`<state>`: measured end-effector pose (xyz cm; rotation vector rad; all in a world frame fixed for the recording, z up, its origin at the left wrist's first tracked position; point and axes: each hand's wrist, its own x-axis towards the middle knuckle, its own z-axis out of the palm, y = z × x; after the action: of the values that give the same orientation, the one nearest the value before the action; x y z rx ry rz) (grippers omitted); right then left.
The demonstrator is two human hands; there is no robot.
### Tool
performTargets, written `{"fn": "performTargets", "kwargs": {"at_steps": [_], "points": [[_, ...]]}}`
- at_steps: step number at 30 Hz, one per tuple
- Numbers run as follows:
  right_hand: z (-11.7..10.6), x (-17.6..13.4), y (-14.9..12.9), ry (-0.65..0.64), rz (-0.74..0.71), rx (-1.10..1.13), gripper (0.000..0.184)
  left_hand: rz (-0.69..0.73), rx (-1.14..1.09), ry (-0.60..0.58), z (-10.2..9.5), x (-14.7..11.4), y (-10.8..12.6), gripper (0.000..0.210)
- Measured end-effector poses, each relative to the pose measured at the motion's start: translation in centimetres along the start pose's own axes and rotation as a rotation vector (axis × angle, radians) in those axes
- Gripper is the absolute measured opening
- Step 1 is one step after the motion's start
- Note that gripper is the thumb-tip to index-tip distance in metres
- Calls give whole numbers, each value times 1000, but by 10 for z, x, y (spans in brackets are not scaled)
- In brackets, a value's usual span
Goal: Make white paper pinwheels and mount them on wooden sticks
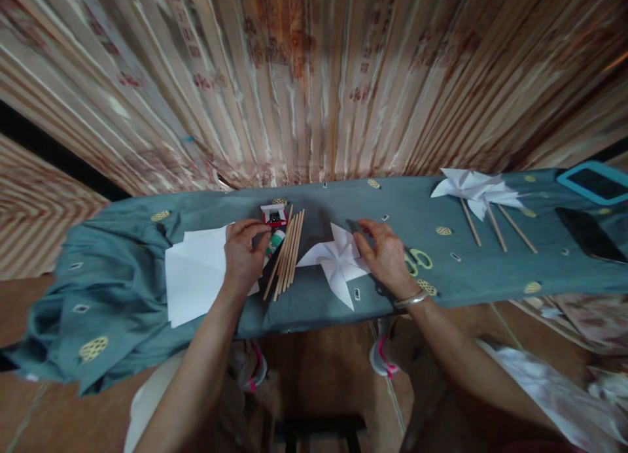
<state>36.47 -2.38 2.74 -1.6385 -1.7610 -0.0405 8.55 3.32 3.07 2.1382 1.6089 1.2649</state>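
A white paper pinwheel [338,260] lies on the cloth in front of me, its blades folded in to the middle. Beside its right edge rests my right hand [387,251], fingers curved and apart, seemingly with nothing in them. My left hand [245,253] hovers over the stack of white paper [193,276], thumb and forefinger apart, close to a green and white glue stick [275,242] and a small open red box [273,216] with dark little pieces inside. Whether its fingertips touch the glue stick, I cannot tell. Several wooden sticks [289,257] lie between glue stick and pinwheel.
Scissors with pale green handles [419,262] lie partly behind my right hand. Further right are white pinwheels on sticks [478,190], a dark phone [591,234] and a blue-framed tablet [598,182]. A bunched green cloth [118,270] covers the table; a curtain [314,100] hangs behind.
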Motion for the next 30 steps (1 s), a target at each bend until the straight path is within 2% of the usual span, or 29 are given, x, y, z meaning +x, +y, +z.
{"fn": "performTargets", "kwargs": {"at_steps": [3, 11, 22, 30], "points": [[-2, -1, 2, 3, -4, 1, 33, 11, 44, 35, 9, 11, -9, 12], [-10, -2, 7, 27, 16, 9, 33, 67, 177, -75, 25, 39, -6, 15], [-17, -9, 17, 16, 11, -23, 34, 62, 286, -224, 38, 49, -11, 19], [-21, -10, 19, 29, 20, -23, 34, 18, 246, -240, 44, 64, -23, 12]]}}
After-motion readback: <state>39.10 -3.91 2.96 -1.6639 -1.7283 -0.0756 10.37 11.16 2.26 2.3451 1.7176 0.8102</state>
